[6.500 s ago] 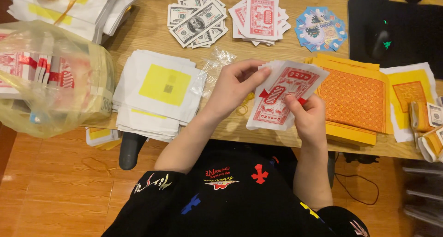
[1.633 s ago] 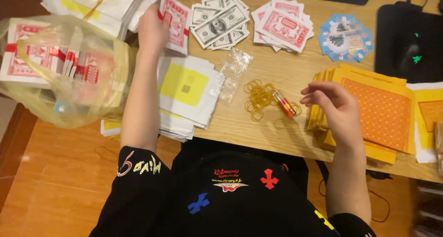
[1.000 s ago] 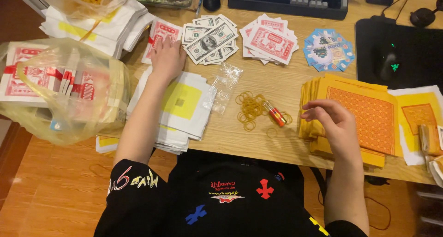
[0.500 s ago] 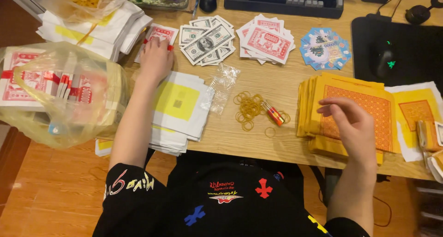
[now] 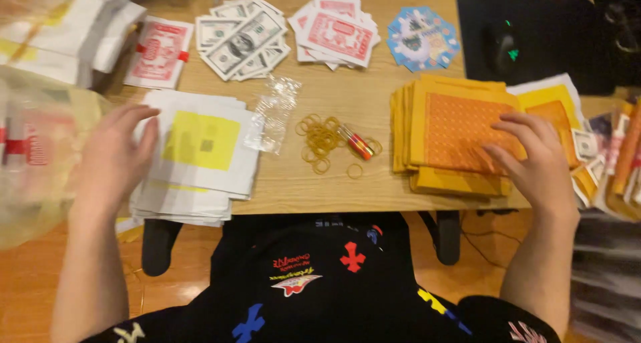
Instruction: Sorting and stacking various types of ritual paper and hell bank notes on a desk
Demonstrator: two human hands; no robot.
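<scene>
- Two hands work at the near edge of the wooden desk (image 5: pixel 374 189), both spread flat with nothing clenched in them.
- The left hand (image 5: pixel 113 159) hovers blurred, fingers loose, at the left edge of one stack of white sheets with a yellow square (image 5: pixel 200 149); whether it touches the paper I cannot tell.
- The right hand (image 5: pixel 534 159) lies open, fingertips pressing on one stack of orange patterned sheets (image 5: pixel 451 136) at the desk's right side.
- Between the stacks lie a loose heap of yellow rubber bands (image 5: pixel 324 142), too tangled to count, one small red tube (image 5: pixel 358 142) and one clear plastic bag (image 5: pixel 272 112).
- Farther back, in a row: one banded red bundle (image 5: pixel 159 51), one fan of banknotes (image 5: pixel 244 36), one fan of red notes (image 5: pixel 337 32), one blue round pile (image 5: pixel 422 39).
- One computer mouse (image 5: pixel 502 46) sits on a black mat (image 5: pixel 534 22) at the far right.
</scene>
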